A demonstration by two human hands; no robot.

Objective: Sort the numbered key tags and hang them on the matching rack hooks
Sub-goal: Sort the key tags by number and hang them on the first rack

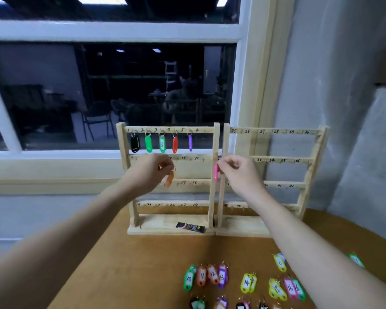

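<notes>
Brown tabletop [143, 264]: my left hand [152, 170] pinches an orange plastic tag [169, 179], right hand [236, 171] a pink plastic tag [215, 172]; unreadable numbers risk mis-hanging on the wooden rack [169, 130].

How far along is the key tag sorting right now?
Early. Five tags hang on hooks 1 to 5 of the left rack. The left hand holds an orange tag, the right hand a pink tag. Many tags lie on the table; the right rack has none.
</notes>
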